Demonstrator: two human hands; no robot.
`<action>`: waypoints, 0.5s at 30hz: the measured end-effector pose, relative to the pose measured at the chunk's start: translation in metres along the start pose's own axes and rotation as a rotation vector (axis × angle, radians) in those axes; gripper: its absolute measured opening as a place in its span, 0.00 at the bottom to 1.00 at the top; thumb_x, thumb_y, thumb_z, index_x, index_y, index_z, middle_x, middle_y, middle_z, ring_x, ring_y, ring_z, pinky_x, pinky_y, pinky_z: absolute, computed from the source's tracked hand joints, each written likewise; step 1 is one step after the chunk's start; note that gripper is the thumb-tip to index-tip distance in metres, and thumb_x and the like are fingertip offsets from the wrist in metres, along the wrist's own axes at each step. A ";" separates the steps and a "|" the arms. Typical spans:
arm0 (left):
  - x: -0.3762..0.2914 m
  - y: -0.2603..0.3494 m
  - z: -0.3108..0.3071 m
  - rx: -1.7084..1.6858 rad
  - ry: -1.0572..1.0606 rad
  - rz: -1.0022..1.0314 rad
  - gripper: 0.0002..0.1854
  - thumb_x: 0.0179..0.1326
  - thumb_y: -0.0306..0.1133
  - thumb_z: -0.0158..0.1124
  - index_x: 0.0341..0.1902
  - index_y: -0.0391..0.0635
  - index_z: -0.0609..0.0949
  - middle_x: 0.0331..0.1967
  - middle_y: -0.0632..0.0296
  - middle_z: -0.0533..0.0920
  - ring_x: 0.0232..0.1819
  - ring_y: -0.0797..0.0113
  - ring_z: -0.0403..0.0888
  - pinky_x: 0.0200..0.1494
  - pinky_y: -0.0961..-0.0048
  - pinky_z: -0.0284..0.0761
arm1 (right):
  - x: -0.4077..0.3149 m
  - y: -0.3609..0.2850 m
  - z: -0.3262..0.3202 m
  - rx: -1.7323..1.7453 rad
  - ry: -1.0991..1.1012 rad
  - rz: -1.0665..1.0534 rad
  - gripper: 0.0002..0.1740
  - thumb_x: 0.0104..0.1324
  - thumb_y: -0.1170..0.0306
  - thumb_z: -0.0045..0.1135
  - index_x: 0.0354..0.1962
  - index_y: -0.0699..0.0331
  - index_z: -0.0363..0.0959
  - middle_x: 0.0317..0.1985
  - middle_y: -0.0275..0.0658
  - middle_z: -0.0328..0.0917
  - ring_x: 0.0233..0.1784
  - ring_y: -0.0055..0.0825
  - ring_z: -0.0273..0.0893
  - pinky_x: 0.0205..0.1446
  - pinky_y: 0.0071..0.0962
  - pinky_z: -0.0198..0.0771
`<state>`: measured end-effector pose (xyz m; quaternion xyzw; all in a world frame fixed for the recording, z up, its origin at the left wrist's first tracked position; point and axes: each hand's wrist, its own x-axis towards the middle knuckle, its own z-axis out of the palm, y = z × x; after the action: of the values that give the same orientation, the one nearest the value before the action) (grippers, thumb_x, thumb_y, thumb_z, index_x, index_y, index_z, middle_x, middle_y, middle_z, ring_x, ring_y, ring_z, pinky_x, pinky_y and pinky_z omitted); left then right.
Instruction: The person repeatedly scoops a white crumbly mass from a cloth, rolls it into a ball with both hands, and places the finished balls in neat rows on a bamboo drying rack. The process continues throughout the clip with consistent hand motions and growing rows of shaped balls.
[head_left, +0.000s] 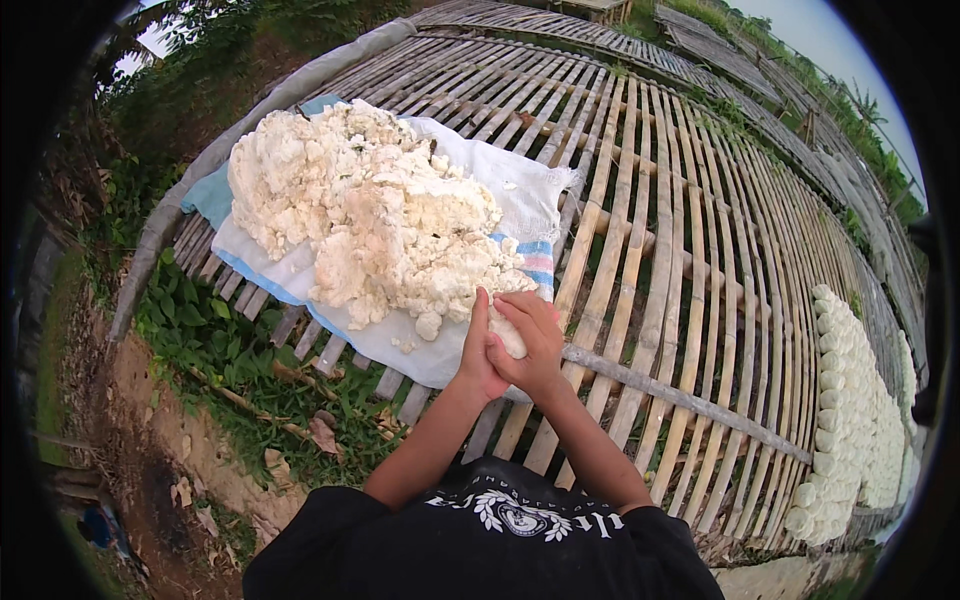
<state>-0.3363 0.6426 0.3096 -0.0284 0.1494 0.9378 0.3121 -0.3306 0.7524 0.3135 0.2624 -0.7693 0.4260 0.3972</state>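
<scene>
A big heap of crumbly off-white pulp (375, 210) lies on a white woven sack (517, 161) with blue and pink stripes, spread over a bamboo slat platform (622, 225). At the heap's near edge, my left hand (480, 349) and my right hand (532, 337) are pressed together around a lump of the same pulp (508, 334). The lump shows between the palms; its underside is hidden. A small loose ball of pulp (428, 325) rests on the sack beside the heap.
Rows of round, flattened white pieces (847, 412) lie on the slats at the far right. A bamboo pole (690, 405) crosses the slats right of my hands. A wrapped grey rail (300, 82) edges the far left side. Green plants (195, 322) grow below on the left.
</scene>
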 end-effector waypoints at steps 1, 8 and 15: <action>-0.002 0.001 0.001 0.045 0.123 0.051 0.41 0.84 0.66 0.32 0.81 0.45 0.65 0.77 0.51 0.72 0.78 0.54 0.71 0.79 0.55 0.68 | 0.000 -0.001 -0.001 0.072 -0.033 -0.034 0.30 0.59 0.63 0.74 0.55 0.72 0.82 0.55 0.52 0.84 0.56 0.49 0.83 0.63 0.45 0.77; 0.009 -0.003 -0.016 1.206 0.036 0.748 0.42 0.86 0.60 0.27 0.84 0.33 0.57 0.84 0.44 0.60 0.82 0.51 0.65 0.81 0.57 0.61 | -0.009 -0.005 0.001 0.260 0.088 0.419 0.28 0.67 0.65 0.70 0.60 0.72 0.78 0.58 0.54 0.82 0.57 0.49 0.82 0.62 0.40 0.77; -0.003 -0.008 -0.010 1.088 -0.033 0.629 0.34 0.88 0.46 0.41 0.83 0.31 0.60 0.77 0.40 0.71 0.78 0.55 0.69 0.80 0.62 0.61 | -0.017 0.008 -0.009 0.258 0.095 0.186 0.28 0.77 0.58 0.58 0.65 0.70 0.75 0.64 0.54 0.78 0.69 0.48 0.75 0.72 0.45 0.69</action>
<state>-0.3294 0.6438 0.2980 0.1942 0.6018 0.7747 -0.0065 -0.3241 0.7653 0.2980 0.2186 -0.7094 0.5683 0.3549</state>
